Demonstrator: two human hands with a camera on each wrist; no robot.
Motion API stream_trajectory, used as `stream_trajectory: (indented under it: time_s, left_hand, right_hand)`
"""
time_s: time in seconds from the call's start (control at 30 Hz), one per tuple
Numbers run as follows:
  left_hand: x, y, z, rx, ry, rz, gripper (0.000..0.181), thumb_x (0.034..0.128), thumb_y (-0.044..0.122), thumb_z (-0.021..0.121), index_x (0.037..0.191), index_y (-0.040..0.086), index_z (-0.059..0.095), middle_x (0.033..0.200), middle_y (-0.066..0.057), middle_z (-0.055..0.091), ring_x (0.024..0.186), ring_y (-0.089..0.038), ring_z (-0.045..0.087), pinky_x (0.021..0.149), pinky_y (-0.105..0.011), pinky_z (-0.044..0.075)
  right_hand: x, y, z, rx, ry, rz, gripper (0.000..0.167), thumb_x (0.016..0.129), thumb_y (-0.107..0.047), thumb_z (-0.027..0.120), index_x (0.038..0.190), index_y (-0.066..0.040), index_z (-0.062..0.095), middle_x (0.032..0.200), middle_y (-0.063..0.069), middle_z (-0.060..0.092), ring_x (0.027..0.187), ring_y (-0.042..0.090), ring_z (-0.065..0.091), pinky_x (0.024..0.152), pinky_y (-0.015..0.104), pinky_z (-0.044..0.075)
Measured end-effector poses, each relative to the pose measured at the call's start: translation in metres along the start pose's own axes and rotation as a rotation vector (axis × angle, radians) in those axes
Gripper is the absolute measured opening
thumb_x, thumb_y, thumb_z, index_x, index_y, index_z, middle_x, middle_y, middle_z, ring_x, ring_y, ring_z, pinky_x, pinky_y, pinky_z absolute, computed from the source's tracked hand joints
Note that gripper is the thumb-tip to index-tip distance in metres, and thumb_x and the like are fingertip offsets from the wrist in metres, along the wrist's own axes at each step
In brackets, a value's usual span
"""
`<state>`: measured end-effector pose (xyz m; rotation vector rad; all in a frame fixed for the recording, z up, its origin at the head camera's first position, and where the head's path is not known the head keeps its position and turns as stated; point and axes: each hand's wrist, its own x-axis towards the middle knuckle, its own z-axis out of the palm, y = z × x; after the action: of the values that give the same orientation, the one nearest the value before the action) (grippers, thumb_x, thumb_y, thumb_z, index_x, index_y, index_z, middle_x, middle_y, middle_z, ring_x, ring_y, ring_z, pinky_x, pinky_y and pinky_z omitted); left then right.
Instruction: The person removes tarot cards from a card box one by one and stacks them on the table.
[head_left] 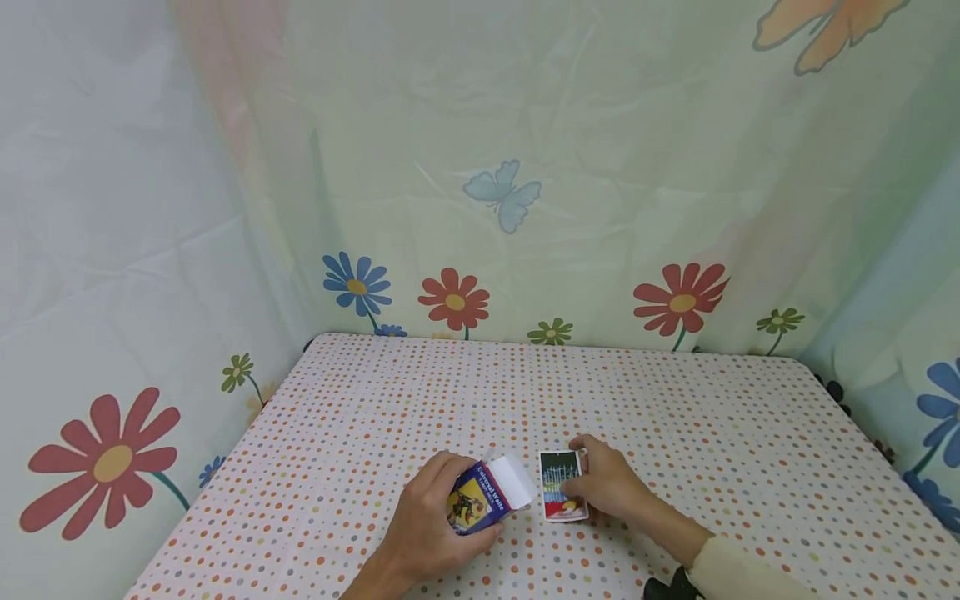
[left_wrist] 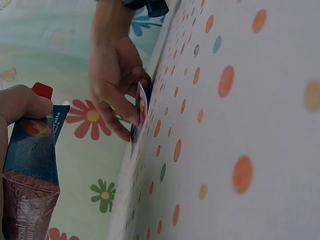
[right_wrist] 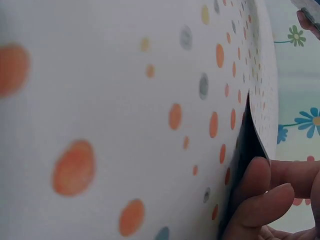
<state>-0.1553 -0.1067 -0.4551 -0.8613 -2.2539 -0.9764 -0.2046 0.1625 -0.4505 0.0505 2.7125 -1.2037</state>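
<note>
My left hand (head_left: 427,525) grips a blue and yellow tarot card box (head_left: 474,502) lettered "Universal Waite". The box's white end flap (head_left: 513,481) stands out to the right. Just beyond it, a picture card (head_left: 562,487) with a white border sits low at the table, in the fingers and thumb of my right hand (head_left: 615,483). From the right wrist view, the card's dark underside (right_wrist: 247,145) slants up off the cloth, fingers curled against it. Whether it is one card or a thin stack, I cannot tell.
A white cloth with coloured dots covers the table (head_left: 450,400). Curtains printed with flowers and butterflies (head_left: 502,196) hang behind it and along both sides. A dark band or device (head_left: 672,585) is on the right wrist, by a cream sleeve (head_left: 742,571).
</note>
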Motion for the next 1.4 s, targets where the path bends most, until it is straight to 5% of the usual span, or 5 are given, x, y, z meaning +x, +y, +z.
stream_trajectory:
  time_s: [0.33,1.0,1.4]
  left_hand:
    - [0.0008,0.0012,-0.0006,-0.002,0.002,0.008,0.063,0.0689,0.036,0.09,0.12,0.012,0.062,0.107,0.005,0.059,0.085,-0.003,0.056,0.069,-0.011,0.049]
    - [0.0003,0.0003,-0.0004,0.007,0.001,0.004,0.064,0.0685,0.036,0.091,0.12,0.012,0.062,0.107,0.005,0.059,0.085,-0.003,0.056,0.069,-0.012,0.05]
    - [0.0,0.0,-0.0005,0.007,-0.003,0.011,0.063,0.0684,0.035,0.091,0.12,0.012,0.062,0.107,0.005,0.059,0.085,-0.002,0.055,0.068,-0.011,0.049]
  right_hand:
    - [0.0028,-0.0021,0.0001,-0.109,0.015,0.022,0.065,0.08,-0.011,0.084,0.134,0.0,0.05,0.082,0.008,0.06,0.048,0.017,0.058,0.044,0.023,0.044]
    - [0.0029,0.0049,0.0,-0.08,0.025,-0.039,0.057,0.08,-0.009,0.083,0.13,-0.003,0.056,0.068,0.005,0.059,0.042,0.016,0.053,0.044,0.026,0.041]
    - [0.001,0.0031,-0.0003,-0.029,0.019,-0.004,0.055,0.084,-0.013,0.081,0.132,-0.004,0.055,0.067,0.007,0.06,0.039,0.017,0.055,0.037,0.023,0.038]
